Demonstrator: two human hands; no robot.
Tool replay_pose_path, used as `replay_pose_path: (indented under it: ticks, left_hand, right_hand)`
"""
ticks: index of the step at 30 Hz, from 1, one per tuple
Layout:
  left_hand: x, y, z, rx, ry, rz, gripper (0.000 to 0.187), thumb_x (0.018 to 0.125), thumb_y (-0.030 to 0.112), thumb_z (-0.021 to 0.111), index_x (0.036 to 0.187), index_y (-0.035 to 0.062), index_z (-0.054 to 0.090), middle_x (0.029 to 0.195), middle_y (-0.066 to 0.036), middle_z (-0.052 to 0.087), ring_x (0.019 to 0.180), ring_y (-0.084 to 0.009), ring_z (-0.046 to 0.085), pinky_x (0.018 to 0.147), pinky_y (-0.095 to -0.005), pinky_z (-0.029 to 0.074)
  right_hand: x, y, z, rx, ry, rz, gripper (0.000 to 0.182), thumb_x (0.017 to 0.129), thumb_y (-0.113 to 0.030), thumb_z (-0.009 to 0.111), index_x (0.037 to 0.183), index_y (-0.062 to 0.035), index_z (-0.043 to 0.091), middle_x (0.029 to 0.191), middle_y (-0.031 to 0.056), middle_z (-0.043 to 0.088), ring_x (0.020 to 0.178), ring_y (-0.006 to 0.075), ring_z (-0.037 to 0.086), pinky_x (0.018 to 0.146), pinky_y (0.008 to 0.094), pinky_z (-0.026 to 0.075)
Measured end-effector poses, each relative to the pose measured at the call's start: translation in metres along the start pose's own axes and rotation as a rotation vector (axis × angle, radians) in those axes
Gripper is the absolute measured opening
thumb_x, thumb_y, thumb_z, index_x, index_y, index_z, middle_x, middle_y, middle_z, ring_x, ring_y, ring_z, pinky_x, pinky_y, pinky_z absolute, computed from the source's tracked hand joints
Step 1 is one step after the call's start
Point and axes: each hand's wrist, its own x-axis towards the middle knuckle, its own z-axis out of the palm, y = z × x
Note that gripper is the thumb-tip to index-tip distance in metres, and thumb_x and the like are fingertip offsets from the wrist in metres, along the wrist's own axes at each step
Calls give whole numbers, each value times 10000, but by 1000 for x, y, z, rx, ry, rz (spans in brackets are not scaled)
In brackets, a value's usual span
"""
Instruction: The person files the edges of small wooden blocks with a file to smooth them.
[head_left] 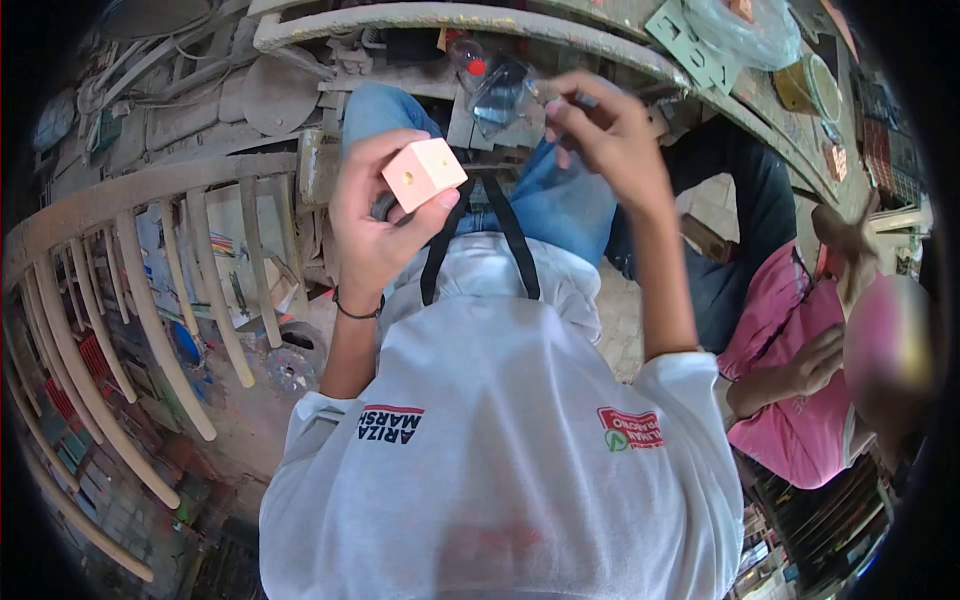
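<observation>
My left hand (375,195) is closed around a pale, pinkish wooden block (424,176). The block is held up above my lap, with a round hole showing in each of two faces. To the right of it, my right hand (610,135) is raised with its fingers curled together. Motion smears the fingertips, and whatever they may hold is too small to make out. The two hands are apart. Beyond them, between my knees, lies a clear plastic bag or bottle (500,100) with a red round cap (476,68) close by.
A curved wooden rail with slats (150,290) stands on my left. Across the front runs a worn wooden bar (480,18). A plastic bag (745,35) and a yellowish bucket (808,88) are at the upper right. A person in a pink shirt (790,390) sits close on my right.
</observation>
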Motion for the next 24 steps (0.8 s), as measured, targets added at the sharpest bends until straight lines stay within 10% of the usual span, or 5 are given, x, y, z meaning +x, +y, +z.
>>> replay_pose_path:
  ticks: [3,6,9,24]
  left_hand:
    - [2,-6,3,88,24,27,479,729,41,737,1162,25,530,1009,-59,601,845,-115,596,713,-244,493]
    - [2,-32,-2,-15,-19,-152,316,796,38,664,1080,14,527,927,-49,577,821,-106,572,729,-235,468]
    - [0,-63,-5,-186,-30,-519,94,910,145,516,931,55,502,650,-32,539,473,-21,370,410,-173,260]
    - [-32,-103,-10,-480,32,-512,110,929,126,484,985,100,393,821,-175,645,433,-51,365,377,-193,233]
  right_hand:
    - [-2,111,7,388,154,320,128,899,-123,510,889,-51,615,724,12,588,574,85,540,498,207,413]
    - [-23,168,44,307,275,192,81,867,-91,556,887,-44,619,750,-1,599,642,78,531,550,214,409]
    - [-11,153,48,372,243,269,41,829,-53,610,867,-39,611,745,8,604,614,92,544,565,201,416]
    - [191,24,-36,862,405,-185,91,806,22,564,835,71,494,724,118,553,612,263,642,635,318,581]
